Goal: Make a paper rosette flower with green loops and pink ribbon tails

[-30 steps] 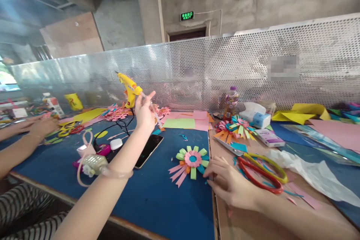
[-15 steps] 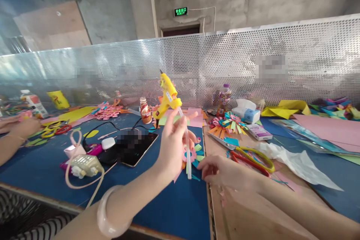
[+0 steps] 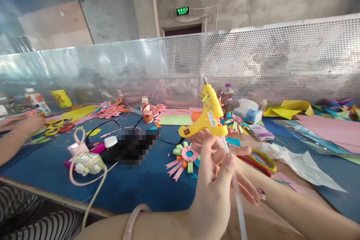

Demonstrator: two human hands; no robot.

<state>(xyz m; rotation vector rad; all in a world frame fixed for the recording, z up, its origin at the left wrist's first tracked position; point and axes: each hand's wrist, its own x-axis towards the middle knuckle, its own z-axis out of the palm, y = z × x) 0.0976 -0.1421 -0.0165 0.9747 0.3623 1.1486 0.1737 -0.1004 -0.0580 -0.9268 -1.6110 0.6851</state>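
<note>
1. Concrete room w/ green exit sign (image 3: 182, 11) far up; perforated metal screen (image 3: 253, 56) ran along the far edge of the blue surface (image 3: 140, 191).
2. Left hand (image 3: 209, 198), near centre, pinched a clear glue stick (image 3: 234, 183) betw. thumb & fingers; the stick ran up into the back of the yellow glue gun (image 3: 208, 114), which stood nozzle-up above the hand.
3. Right hand (image 3: 225, 157) was mostly hidden behind the left; fingers looked loosely spread under the gun handle, touching it. Whether its grip was closing on the handle, can't tell.
4. Paper flower (image 3: 187, 155) lay flat on the surface just left of the hands; black cord (image 3: 165, 142) trailed left from the gun.
5. Risks, as I judge: the gun seemed to hang mainly on the thin stick, so it could tip or slip off & drop on the flower; a hot nozzle or drip could burn fingers; the cord could snag the clutter at left.
6. Containers: small brown bottle (image 3: 146, 109) upright far left of the gun, capped, contents not visible; clear bottle (image 3: 227, 95) behind the gun, dark contents, unclear what; tissue pack (image 3: 249, 112) far right w/ a tissue sticking out.
7. Scissors (image 3: 260, 159) lay right of the hands; another person's hand (image 3: 24, 123) at far left.
</note>
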